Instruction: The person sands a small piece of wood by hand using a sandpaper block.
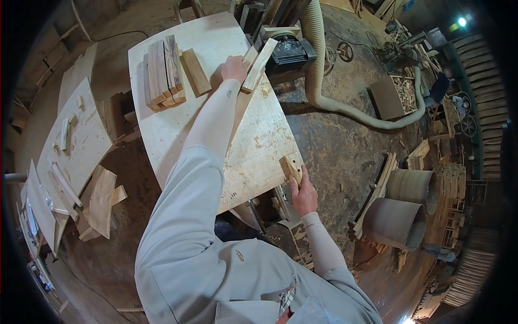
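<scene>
Right hand (305,198) closed on the near end of a holed wooden block (292,166) at the right edge of the tabletop (155,135); a thumb slip could, I judge, tip it off. Left hand (234,69) at a short wood piece (250,55) beside a pale strip (261,65); fingers partly hidden, grip cannot be told. Careless reach might nudge the strip toward the motor (290,55), or a forearm swing jostle the stacked blocks (163,70).
</scene>
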{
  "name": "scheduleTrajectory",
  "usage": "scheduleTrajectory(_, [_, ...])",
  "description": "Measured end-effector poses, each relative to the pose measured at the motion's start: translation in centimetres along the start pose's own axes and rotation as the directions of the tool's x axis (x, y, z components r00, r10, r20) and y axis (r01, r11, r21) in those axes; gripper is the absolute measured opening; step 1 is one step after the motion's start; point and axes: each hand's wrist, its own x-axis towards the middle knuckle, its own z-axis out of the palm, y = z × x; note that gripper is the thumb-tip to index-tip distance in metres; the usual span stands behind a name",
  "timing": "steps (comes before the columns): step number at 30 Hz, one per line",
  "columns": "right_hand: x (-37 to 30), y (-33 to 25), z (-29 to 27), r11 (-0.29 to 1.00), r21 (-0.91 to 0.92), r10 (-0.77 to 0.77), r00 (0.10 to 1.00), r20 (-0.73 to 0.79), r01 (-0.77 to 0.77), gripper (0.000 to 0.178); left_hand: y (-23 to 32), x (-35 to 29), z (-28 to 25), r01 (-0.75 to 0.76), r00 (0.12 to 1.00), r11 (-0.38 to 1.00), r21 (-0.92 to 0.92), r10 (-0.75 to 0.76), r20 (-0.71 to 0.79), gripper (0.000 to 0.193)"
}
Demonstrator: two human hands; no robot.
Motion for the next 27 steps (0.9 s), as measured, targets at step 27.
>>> scheduleTrajectory(27, [0.6,-2.1,-3.4,0.998,-0.019,0.069,0.993,0.096,-0.067,0.067,-2.9,-0.3,-0.1,-0.021,0.996,0.998,-0.051,0.025,0.085,0.027])
